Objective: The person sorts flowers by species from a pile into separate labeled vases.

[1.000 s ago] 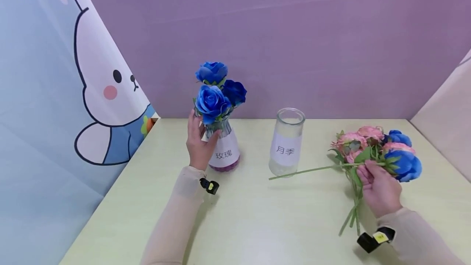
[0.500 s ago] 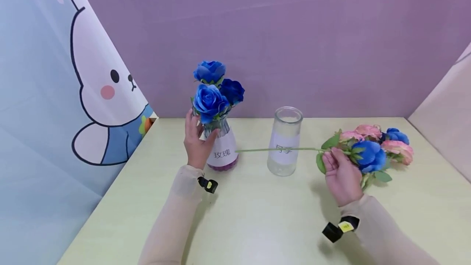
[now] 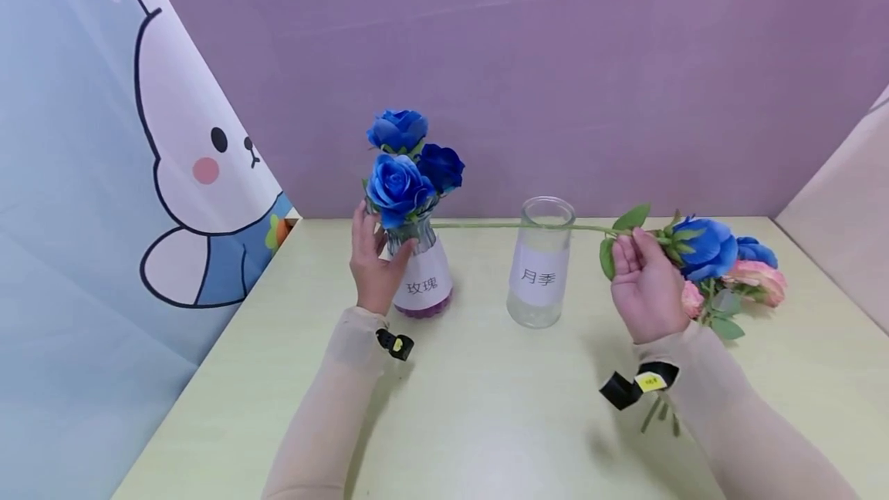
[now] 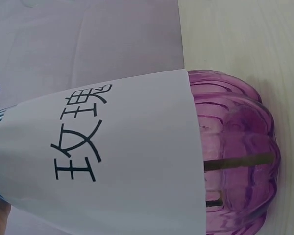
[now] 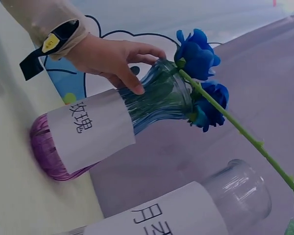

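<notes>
My left hand (image 3: 376, 268) holds the neck of a glass vase (image 3: 425, 278), thumb in front and fingers at the left side. Paper with printed characters wraps this vase; its purple base (image 4: 240, 127) shows stem ends inside. Several blue roses (image 3: 399, 190) stand in it. My right hand (image 3: 649, 285) pinches a blue rose (image 3: 710, 248) just below its bloom, the stem lying roughly level and pointing left. In the right wrist view the stem (image 5: 245, 133) crosses in front of the vase's mouth. A clear glass jar (image 3: 538, 278) with a paper label stands between the hands.
On the right of the table (image 3: 472, 407) lies a pile with a pink flower (image 3: 755, 282) and another blue flower (image 3: 757, 251), partly hidden by my right hand and arm. A purple cloth backdrop (image 3: 528, 83) rises behind; a rabbit-print cloth (image 3: 69, 176) hangs at left.
My right hand has lifted the blue rose off the pile and carried it left and up, its stem end now near the vase's neck. The left hand stays on the vase.
</notes>
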### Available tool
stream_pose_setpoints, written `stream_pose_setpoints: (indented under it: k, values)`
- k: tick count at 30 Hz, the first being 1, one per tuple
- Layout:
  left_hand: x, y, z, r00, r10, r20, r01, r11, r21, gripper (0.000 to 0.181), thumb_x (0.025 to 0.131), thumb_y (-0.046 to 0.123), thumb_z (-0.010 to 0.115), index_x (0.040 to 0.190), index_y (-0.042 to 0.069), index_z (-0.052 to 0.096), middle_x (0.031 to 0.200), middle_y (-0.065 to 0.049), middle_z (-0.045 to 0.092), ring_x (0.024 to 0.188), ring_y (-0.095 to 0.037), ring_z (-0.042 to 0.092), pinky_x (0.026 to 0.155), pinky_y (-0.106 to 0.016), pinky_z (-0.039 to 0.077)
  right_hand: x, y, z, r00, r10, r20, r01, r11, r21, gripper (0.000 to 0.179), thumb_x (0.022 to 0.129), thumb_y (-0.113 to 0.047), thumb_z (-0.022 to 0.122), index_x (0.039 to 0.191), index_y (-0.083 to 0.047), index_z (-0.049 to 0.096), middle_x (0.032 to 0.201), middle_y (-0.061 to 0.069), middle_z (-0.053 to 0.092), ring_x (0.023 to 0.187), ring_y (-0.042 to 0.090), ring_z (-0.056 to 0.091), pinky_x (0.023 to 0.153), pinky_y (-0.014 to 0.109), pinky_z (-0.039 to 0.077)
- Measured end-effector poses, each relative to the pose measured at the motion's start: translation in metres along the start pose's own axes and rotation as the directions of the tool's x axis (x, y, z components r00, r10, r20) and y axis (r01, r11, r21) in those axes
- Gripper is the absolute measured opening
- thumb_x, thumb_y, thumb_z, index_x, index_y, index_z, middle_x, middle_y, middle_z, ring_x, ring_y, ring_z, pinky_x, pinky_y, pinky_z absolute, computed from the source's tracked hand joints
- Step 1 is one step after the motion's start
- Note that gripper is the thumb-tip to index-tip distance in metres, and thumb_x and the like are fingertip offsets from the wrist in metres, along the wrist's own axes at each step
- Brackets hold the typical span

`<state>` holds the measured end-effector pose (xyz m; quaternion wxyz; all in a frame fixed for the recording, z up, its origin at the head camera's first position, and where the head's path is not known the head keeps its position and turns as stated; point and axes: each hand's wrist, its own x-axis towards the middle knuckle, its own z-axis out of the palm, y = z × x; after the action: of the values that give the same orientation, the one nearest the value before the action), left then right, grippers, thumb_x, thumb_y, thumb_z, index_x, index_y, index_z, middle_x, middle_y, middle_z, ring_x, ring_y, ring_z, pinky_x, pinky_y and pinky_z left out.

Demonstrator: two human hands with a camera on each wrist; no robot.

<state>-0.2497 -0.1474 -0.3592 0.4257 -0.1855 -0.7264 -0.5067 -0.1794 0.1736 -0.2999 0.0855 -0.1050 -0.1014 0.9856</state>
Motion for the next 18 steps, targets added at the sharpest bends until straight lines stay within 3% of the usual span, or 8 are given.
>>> stream_pose_setpoints:
  k: [6, 12, 18]
  values:
    - [0.000, 0.001, 0.001, 0.999, -0.031, 0.013, 0.031, 1.000, 0.006, 0.057, 0.082, 0.005, 0.075, 0.132, 0.003, 0.045, 0.150, -0.018, 0.029, 0.119, -0.041, 0.054, 0.097, -0.042, 0.047, 0.007, 0.000, 0.021, 0.998, -0.069, -0.008, 0.069, 0.998, 0.010, 0.010, 0.094, 0.002, 0.056, 0.084, 0.001, 0.053, 0.071, 0.014, 0.057, 0.060, 0.020, 0.062, 0.062, 0.026, 0.058]
    - [0.001, 0.001, 0.001, 0.999, -0.035, 0.023, 0.034, 0.999, 0.014, 0.058, 0.083, 0.006, 0.074, 0.132, 0.004, 0.045, 0.151, -0.017, 0.029, 0.119, -0.041, 0.053, 0.097, -0.043, 0.047, 0.010, 0.005, 0.044, 0.980, -0.170, 0.108, 0.177, 0.982, -0.065, 0.010, 0.093, 0.004, 0.056, 0.084, 0.003, 0.053, 0.070, 0.014, 0.060, 0.057, 0.020, 0.064, 0.059, 0.026, 0.058]
    - [-0.001, 0.001, 0.000, 0.999, -0.034, 0.024, 0.034, 0.999, 0.006, 0.061, 0.082, 0.002, 0.074, 0.135, 0.003, 0.043, 0.151, -0.018, 0.028, 0.121, -0.039, 0.052, 0.097, -0.043, 0.047, 0.010, 0.012, 0.068, 0.963, -0.225, 0.151, 0.239, 0.967, -0.083, 0.008, 0.090, 0.006, 0.059, 0.087, 0.004, 0.053, 0.068, 0.015, 0.062, 0.055, 0.020, 0.064, 0.059, 0.027, 0.059]
